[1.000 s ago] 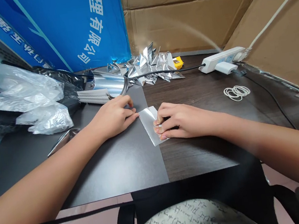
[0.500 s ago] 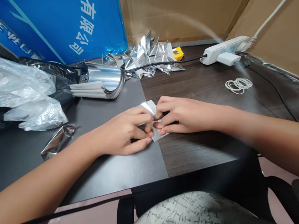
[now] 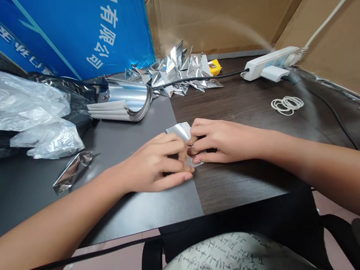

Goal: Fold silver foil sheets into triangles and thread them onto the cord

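A small silver foil sheet (image 3: 179, 131) lies on the dark table (image 3: 241, 180), mostly covered by my hands. My left hand (image 3: 157, 163) rests on its left part with fingers curled and pressing down on it. My right hand (image 3: 221, 140) meets it from the right, fingers bent and pinching the sheet's edge. Only the far corner of the sheet shows above my fingertips.
A curled stack of silver sheets (image 3: 124, 103) and a heap of folded silver pieces (image 3: 180, 71) lie farther back. Crumpled plastic bags (image 3: 25, 117) sit at the left, a folded foil piece (image 3: 70, 171) near them. Rubber bands (image 3: 286, 104), a power strip (image 3: 267, 64) and cardboard walls are at the right.
My left hand slid from the sheet's far-left corner onto the sheet and closed against my right hand. The flat sheet is now mostly hidden and partly folded.
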`<state>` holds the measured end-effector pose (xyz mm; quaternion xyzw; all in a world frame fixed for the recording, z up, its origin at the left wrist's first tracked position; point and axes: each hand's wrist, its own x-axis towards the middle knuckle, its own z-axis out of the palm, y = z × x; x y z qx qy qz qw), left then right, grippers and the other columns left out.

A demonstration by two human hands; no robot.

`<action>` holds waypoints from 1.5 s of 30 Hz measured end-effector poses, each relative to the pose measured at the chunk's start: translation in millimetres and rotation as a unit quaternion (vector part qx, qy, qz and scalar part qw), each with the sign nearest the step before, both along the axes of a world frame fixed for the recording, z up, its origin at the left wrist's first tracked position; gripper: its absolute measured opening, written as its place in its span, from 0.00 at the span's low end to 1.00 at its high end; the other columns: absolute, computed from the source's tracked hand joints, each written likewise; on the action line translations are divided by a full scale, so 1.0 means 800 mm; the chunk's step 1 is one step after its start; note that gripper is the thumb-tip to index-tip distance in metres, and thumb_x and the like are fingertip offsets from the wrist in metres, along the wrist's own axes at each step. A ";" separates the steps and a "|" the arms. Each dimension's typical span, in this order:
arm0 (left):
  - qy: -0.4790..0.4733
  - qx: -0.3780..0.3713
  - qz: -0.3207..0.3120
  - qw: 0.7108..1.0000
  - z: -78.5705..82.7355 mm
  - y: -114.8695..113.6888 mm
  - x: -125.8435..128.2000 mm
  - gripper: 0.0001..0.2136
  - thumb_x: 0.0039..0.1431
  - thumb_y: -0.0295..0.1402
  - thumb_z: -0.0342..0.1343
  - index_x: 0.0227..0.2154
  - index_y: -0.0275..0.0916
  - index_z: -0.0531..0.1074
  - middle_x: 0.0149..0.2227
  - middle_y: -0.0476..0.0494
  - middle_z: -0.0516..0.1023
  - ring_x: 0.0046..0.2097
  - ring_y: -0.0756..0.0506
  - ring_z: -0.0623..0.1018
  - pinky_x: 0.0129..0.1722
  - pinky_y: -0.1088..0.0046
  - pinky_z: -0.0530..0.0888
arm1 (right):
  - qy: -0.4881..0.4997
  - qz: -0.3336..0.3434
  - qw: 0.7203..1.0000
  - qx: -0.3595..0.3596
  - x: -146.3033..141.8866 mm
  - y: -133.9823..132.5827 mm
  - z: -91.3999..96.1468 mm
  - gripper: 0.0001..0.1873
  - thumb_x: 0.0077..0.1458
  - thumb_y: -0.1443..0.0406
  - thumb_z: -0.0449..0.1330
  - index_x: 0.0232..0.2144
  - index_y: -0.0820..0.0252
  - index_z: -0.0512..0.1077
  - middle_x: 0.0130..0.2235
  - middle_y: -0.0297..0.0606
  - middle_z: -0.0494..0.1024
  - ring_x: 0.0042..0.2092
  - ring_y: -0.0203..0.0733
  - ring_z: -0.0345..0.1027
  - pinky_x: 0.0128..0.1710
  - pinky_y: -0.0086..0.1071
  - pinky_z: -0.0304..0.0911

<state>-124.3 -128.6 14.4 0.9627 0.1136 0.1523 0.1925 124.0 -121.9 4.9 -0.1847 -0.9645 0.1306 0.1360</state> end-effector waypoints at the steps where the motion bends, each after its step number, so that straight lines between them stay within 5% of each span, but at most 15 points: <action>1: 0.002 0.026 0.027 0.999 -0.004 0.002 -0.001 0.11 0.68 0.36 0.54 0.37 0.44 0.82 0.35 0.42 0.77 0.45 0.43 0.75 0.48 0.63 0.71 | -0.004 -0.006 1.000 0.016 0.001 0.000 -0.001 0.14 0.68 0.59 0.57 0.38 0.60 0.80 0.38 0.44 0.75 0.42 0.45 0.63 0.41 0.37 0.62; 6: 0.030 0.071 0.149 0.986 -0.017 0.009 -0.001 0.13 0.69 0.38 0.51 0.39 0.43 0.81 0.35 0.43 0.74 0.39 0.45 0.72 0.41 0.65 0.67 | 0.002 -0.045 0.997 0.067 0.003 0.001 -0.009 0.15 0.69 0.61 0.55 0.35 0.61 0.79 0.31 0.40 0.73 0.37 0.43 0.61 0.38 0.37 0.59; 17: 0.177 -0.031 0.353 0.918 -0.001 0.014 0.024 0.13 0.61 0.42 0.60 0.42 0.38 0.71 0.42 0.42 0.74 0.46 0.39 0.74 0.43 0.63 0.70 | 0.061 -0.123 0.984 -0.117 0.002 0.008 -0.008 0.04 0.61 0.70 0.61 0.34 0.63 0.77 0.34 0.36 0.72 0.32 0.35 0.65 0.34 0.29 0.59; 28: 0.323 -0.044 0.322 0.889 0.038 0.036 0.075 0.04 0.57 0.34 0.58 0.33 0.41 0.71 0.35 0.45 0.78 0.37 0.42 0.77 0.29 0.71 0.63 | 0.034 -0.217 0.959 -0.177 0.003 0.000 0.004 0.03 0.53 0.69 0.68 0.30 0.62 0.77 0.29 0.34 0.76 0.31 0.34 0.69 0.33 0.28 0.59; 33: 0.232 -0.076 0.338 0.909 0.027 0.032 0.071 0.09 0.58 0.30 0.57 0.41 0.42 0.70 0.32 0.50 0.80 0.34 0.45 0.77 0.30 0.72 0.63 | 0.049 -0.261 0.911 -0.317 0.004 -0.010 0.008 0.03 0.55 0.71 0.64 0.32 0.61 0.74 0.24 0.27 0.76 0.21 0.30 0.68 0.22 0.25 0.62; 37: 0.169 -0.066 0.289 0.940 0.018 0.029 0.057 0.03 0.58 0.32 0.57 0.33 0.40 0.73 0.33 0.48 0.77 0.34 0.46 0.76 0.33 0.72 0.67 | 0.065 -0.287 0.867 -0.402 0.000 -0.015 0.011 0.04 0.58 0.72 0.59 0.35 0.59 0.71 0.24 0.27 0.75 0.18 0.33 0.69 0.14 0.25 0.63; 45: 0.010 0.038 0.231 0.972 -0.014 0.009 0.034 0.05 0.66 0.29 0.54 0.39 0.37 0.75 0.34 0.46 0.76 0.36 0.48 0.75 0.36 0.74 0.71 | 0.078 -0.288 0.867 -0.399 -0.001 -0.017 0.006 0.06 0.58 0.73 0.57 0.36 0.58 0.67 0.23 0.25 0.73 0.17 0.32 0.68 0.12 0.24 0.62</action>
